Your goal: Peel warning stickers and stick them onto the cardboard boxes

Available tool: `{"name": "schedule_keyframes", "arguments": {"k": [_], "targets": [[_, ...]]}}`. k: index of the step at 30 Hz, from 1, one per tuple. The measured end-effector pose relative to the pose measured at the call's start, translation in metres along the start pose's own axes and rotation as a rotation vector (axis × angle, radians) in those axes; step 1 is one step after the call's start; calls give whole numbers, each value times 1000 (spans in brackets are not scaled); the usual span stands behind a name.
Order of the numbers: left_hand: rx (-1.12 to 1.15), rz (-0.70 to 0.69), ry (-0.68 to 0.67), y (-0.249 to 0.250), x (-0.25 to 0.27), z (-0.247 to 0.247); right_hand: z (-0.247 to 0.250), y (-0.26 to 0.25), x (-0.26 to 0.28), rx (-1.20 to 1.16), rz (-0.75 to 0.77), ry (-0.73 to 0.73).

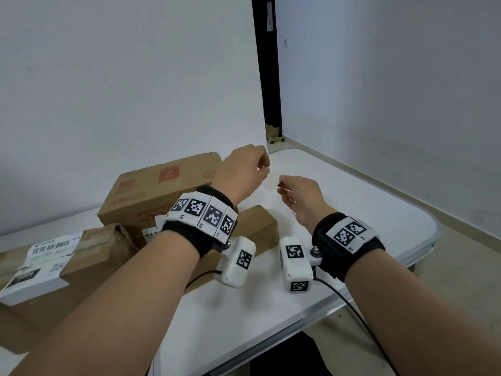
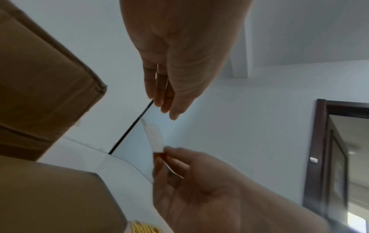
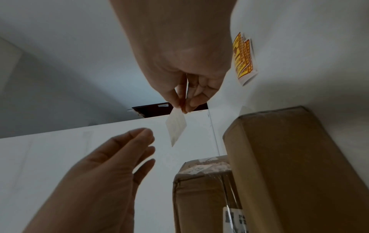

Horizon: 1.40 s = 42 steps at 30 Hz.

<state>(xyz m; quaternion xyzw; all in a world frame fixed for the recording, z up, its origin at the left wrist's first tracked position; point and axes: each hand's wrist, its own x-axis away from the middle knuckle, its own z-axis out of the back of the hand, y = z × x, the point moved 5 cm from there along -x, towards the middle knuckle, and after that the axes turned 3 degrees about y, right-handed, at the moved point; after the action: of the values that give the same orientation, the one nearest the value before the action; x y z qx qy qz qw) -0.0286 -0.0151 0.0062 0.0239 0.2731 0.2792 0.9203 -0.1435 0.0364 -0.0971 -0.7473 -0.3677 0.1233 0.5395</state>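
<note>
Forearms up front, both of them, each strapped with a black wrist band (image 1: 202, 215) carrying black-and-white marker squares, a white camera block (image 1: 238, 261) hanging under each wrist. Beyond them, over the white worktop (image 1: 352, 213), my two hands are close together in the air.

My right hand (image 1: 301, 199) has the sticker (image 3: 176, 126): thumb and fingers (image 3: 175, 96) are pinched on one corner, and the rest hangs free, tilted, clear of the worktop. It shows me its pale back, with a trace of orange right at the pinch. A second thin pale strip sits inside the same grip; I can't tell what it is.

My left hand (image 1: 241, 172) holds nothing. Its fingers (image 3: 139, 138) are nearly straight and lie close together, just beside the sticker's free end and apart from it in both wrist views.

On the left side of the worktop, three cardboard boxes. The big box (image 1: 162, 191) stands at the back with red print on top. A small plain box (image 1: 257, 229) sits in front of it, below my left wrist. A taped box (image 1: 67, 267) with a white shipping label lies nearest on the far left.

From the right wrist view, a small stack of yellow warning stickers (image 3: 243, 58) lies flat on the worktop, off to the side of my right hand.
</note>
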Motion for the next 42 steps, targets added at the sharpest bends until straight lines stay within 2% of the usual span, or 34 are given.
{"name": "schedule_keyframes", "arguments": {"k": [6, 11, 20, 23, 26, 29, 33, 37, 42], "targets": [[-154, -7, -41, -2, 8, -11, -18, -7, 12, 7, 8, -102], [-222, 0, -12, -6, 14, -6, -29, -10, 16, 7, -15, -163], [-207, 75, -2, -23, 17, 11, -50, -17, 30, 66, -9, -293], [-54, 207, 3, -40, 17, 28, -61, -24, 34, 99, 15, -343], [136, 334, 40, -58, 18, 48, -75, -35, 35, 155, 98, -315], [447, 492, 10, -82, 22, 64, -93, -43, 36, 263, 197, -300], [778, 702, -3, -109, 33, 84, -122, -49, 40, 384, 259, -366], [777, 758, 20, -125, 44, 100, -145, -50, 45, 392, 312, -389], [768, 805, 55, -147, 53, 108, -169, -42, 49, 403, 283, -444]]}}
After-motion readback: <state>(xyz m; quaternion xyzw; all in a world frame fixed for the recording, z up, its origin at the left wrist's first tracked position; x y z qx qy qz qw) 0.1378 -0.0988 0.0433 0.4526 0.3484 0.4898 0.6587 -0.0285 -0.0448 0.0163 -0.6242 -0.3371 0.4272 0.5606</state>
